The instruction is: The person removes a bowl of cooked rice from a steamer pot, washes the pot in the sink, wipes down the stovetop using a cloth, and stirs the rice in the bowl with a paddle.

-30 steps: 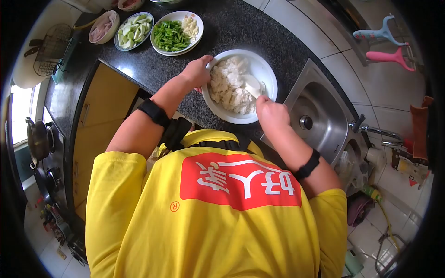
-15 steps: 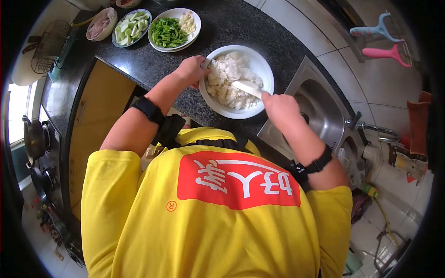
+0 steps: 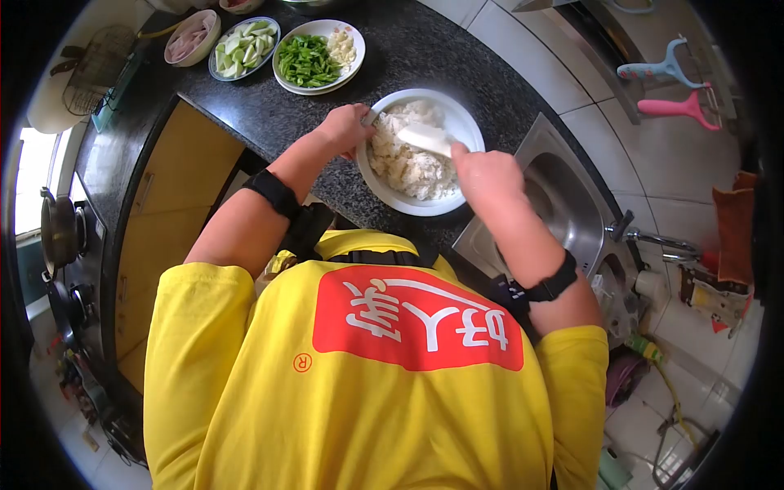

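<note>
A white bowl (image 3: 471, 122) of cooked rice (image 3: 412, 167) stands on the dark speckled counter. My left hand (image 3: 346, 129) is closed on the bowl's left rim. In my right hand (image 3: 490, 175) is the handle of a white rice paddle (image 3: 425, 139), gripped at the bowl's right side. The paddle's blade lies over the upper middle of the rice, tilted to the left. My fingers hide most of the handle.
Behind on the counter (image 3: 392, 49) stand a plate of cut green peppers and chopped garlic (image 3: 310, 61), a plate of pale green slices (image 3: 245, 49) and a bowl of sliced meat (image 3: 192, 41). A steel sink (image 3: 563, 196) is at right, peelers (image 3: 678, 106) beyond.
My right hand and the paddle have moved slightly, the blade now higher and further left over the rice. The left hand keeps its hold on the rim. The whole view has shifted a little.
</note>
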Demonstrator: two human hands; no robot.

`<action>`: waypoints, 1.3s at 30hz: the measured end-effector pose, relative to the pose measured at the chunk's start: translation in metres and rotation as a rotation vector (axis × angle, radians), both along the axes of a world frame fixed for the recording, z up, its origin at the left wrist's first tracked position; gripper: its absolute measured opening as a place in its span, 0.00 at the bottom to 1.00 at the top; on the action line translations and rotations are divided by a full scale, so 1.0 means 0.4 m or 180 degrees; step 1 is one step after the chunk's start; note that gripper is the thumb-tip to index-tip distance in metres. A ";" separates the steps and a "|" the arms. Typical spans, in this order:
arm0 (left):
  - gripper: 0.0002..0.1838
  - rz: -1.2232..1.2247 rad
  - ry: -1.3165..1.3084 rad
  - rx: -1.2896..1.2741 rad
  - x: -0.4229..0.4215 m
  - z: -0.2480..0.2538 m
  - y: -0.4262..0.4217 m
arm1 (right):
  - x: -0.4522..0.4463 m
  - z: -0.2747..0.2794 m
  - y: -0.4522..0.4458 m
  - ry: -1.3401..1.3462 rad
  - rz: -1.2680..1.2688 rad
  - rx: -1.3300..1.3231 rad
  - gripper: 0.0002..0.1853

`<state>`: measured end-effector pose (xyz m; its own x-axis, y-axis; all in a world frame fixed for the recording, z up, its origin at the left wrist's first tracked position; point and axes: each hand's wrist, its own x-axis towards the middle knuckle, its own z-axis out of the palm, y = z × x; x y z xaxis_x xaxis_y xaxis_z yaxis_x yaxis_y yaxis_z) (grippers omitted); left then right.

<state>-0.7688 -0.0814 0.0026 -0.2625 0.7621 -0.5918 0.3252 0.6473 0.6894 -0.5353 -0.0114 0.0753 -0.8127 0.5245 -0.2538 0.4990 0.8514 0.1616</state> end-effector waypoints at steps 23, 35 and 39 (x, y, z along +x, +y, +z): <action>0.21 -0.0714 0.1323 0.0297 -0.008 -0.008 0.036 | 0.005 -0.013 0.017 -0.0308 -0.0936 -0.0389 0.27; 0.20 -0.0733 0.1185 0.0324 0.002 0.003 0.042 | -0.062 -0.077 0.113 0.0093 0.0240 -0.0510 0.21; 0.19 -0.0750 0.1658 0.0466 -0.016 -0.026 0.056 | -0.054 -0.054 0.107 0.0246 0.0863 -0.0189 0.23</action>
<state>-0.7750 -0.0590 -0.0079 -0.3039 0.8993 -0.3146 0.7685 0.4266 0.4770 -0.5567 0.0312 0.0536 -0.9394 0.2715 -0.2095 0.2608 0.9623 0.0780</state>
